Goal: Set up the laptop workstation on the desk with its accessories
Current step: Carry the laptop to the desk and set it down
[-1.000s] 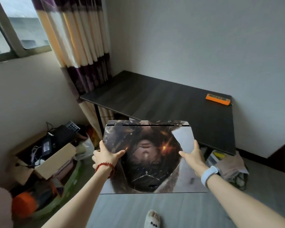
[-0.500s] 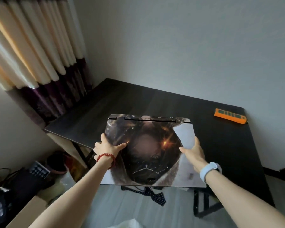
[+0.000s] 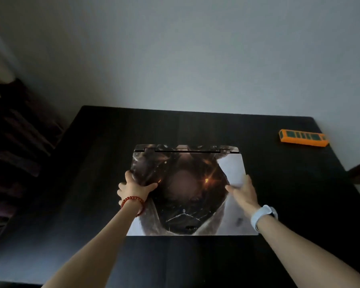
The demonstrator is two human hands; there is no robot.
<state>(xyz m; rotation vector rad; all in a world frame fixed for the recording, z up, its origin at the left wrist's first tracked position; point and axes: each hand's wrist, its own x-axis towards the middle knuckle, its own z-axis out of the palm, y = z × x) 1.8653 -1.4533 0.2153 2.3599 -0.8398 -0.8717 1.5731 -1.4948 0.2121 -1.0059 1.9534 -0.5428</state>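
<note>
Laptop closed, lid skinned in dark artwork – both hands' fingers grasping side edges over desk.

Dim, underexposed view — the desk reads almost black while the wall glows pale grey. Left edge smeared with motion blur; wide-angle bending at the corners — soft focus throughout.
</note>
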